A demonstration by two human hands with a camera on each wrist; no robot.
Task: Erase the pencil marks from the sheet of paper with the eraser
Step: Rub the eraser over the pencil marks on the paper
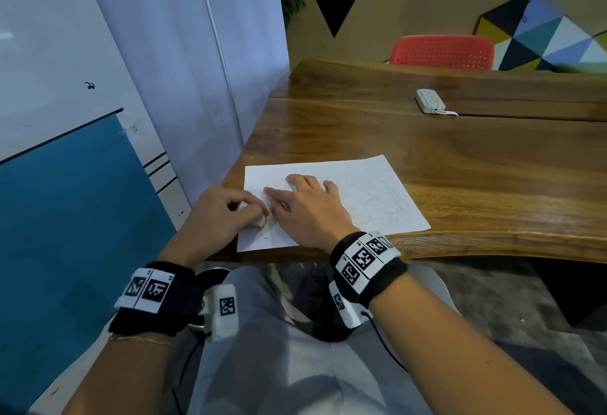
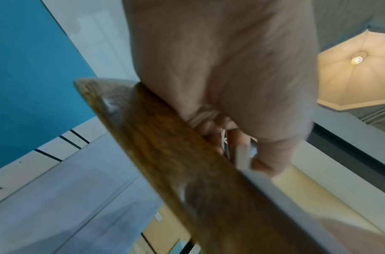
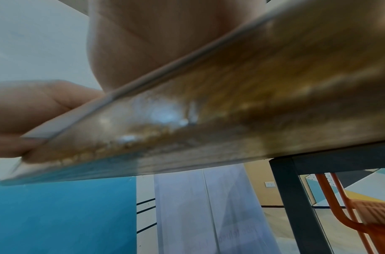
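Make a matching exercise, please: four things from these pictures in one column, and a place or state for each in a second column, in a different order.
Things:
1. eraser
2. sheet of paper
3. right hand
4. power strip

Places or states:
A. lies far back on the table, untouched
B. pinched in the left hand
C. flat on the sheet, fingers spread
D. at the table's near edge, faint scribbles on its right part

Pairs: 1-B, 2-D, 3-C, 4-A
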